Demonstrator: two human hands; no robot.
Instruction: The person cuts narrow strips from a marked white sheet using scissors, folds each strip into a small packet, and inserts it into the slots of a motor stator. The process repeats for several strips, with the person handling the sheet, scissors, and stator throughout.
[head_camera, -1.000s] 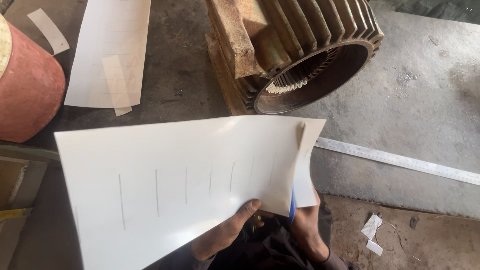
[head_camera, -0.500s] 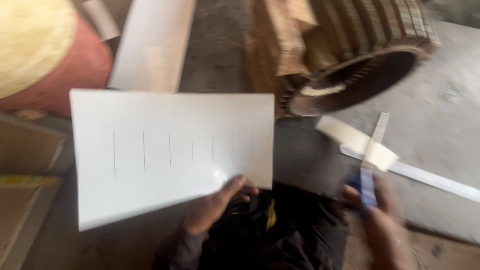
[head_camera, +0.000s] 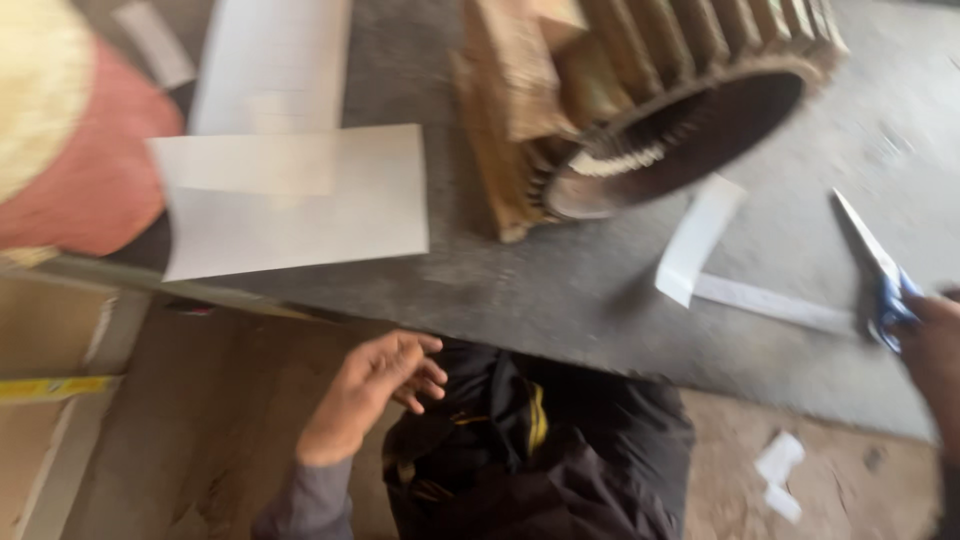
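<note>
i see my right hand (head_camera: 925, 335) gripping open scissors (head_camera: 880, 270), left hand (head_camera: 375, 385) loosely spread and empty; the blades risk nicking the paper strip (head_camera: 700, 235)

Blue-handled scissors (head_camera: 880, 275), blades apparently open, point up-left over bench.

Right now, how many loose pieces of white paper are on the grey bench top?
4: a large sheet at the left, a long sheet behind it, a small scrap top left, and a folded strip beside the motor housing. More may be hidden.
</note>
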